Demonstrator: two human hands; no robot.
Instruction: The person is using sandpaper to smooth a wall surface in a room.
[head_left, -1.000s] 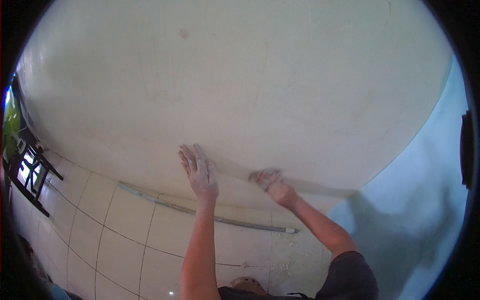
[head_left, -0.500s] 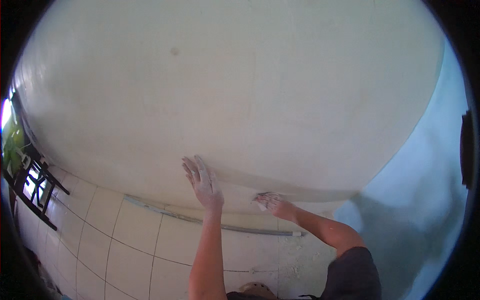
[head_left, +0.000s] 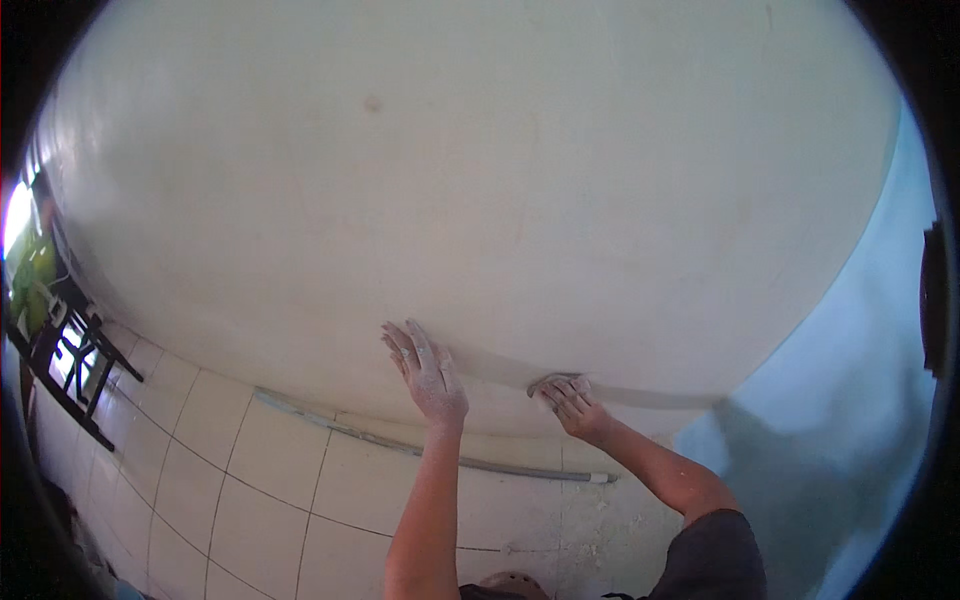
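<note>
L hand (head_left: 428, 380), dusty, lies flat agst pale wall (head_left: 500, 200), fingers a bit spread, holding nothing. R hand (head_left: 575, 403), fingers nearly straight, holds thin dark-edged sheet (head_left: 539, 384) agst wall, low down. Grey pipe (head_left: 500, 468) on tiled floor (head_left: 270, 480), nr wall base.

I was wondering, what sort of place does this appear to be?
Probably an indoor room, perhaps in a home, judging by the broad pale wall, the tiled floor and the dark furniture frame at the left.

Off-white wall (head_left: 600, 200), cream dark-lined tiles (head_left: 258, 530)
</note>
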